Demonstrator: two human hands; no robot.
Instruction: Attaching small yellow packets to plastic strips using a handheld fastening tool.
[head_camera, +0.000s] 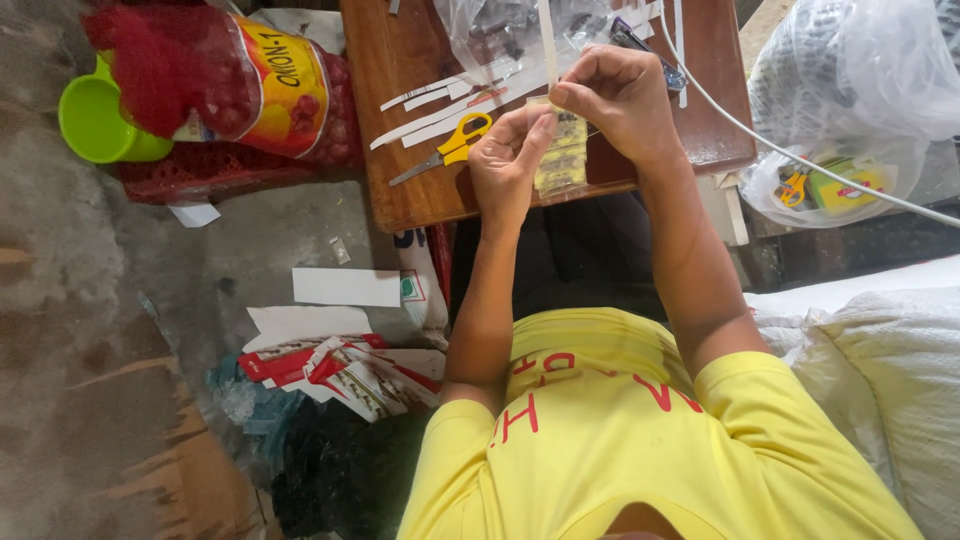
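Both of my hands meet over the front edge of a small brown wooden table (410, 60). My left hand (507, 165) and my right hand (620, 100) pinch a small clear packet (562, 155) with yellowish contents, holding it upright between the fingertips. A thin white strip (547, 40) rises from the top of the packet. Yellow-handled scissors (447, 150) lie on the table just left of my left hand. Several white paper strips (450, 105) lie scattered behind the scissors.
A red mesh sack with a yellow label (230, 75) and a green plastic cup (95, 120) sit on the floor at the left. Clear plastic bags (850, 110) lie at the right, a white cable (800, 160) crossing them. Paper and packaging scraps (340, 365) litter the floor.
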